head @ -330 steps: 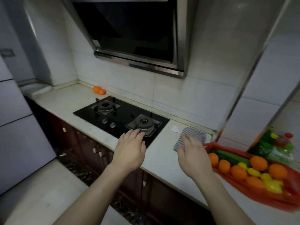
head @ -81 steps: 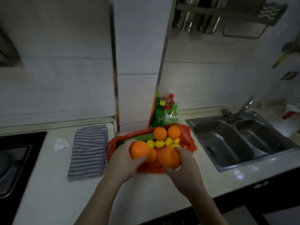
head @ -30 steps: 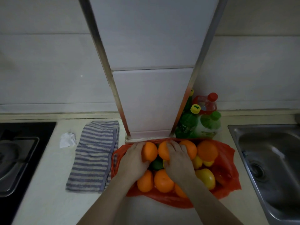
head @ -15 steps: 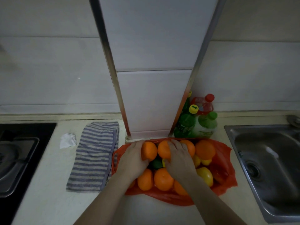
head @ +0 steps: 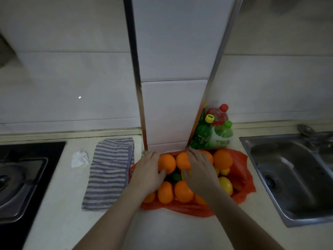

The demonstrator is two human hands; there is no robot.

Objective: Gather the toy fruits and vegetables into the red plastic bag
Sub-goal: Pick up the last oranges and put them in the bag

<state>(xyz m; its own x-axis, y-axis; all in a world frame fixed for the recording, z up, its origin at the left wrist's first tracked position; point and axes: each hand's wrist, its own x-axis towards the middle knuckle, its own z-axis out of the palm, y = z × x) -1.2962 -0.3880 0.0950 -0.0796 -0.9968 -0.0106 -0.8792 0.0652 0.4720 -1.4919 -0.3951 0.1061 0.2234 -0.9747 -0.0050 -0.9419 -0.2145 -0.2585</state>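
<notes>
A red plastic bag (head: 241, 170) lies open on the counter against a tiled pillar, piled with toy oranges, yellow lemons (head: 225, 184) and something green (head: 175, 176). My left hand (head: 147, 175) wraps around an orange (head: 166, 163) at the back left of the pile. Beside it, my right hand (head: 201, 172) rests on another orange (head: 182, 160). Both oranges sit on the pile inside the bag. More oranges (head: 182, 192) lie at the front, and a big one (head: 222, 158) at the back right.
A striped cloth (head: 110, 170) and a crumpled white paper (head: 79, 158) lie left of the bag. The black gas hob (head: 23, 179) is at far left, the steel sink (head: 295, 177) at right. Green and red bottles (head: 214, 132) stand behind the bag by the pillar.
Since a second ago both hands have stayed on the same two oranges at the back of the pile. Earlier they carried those oranges over from the hob side.
</notes>
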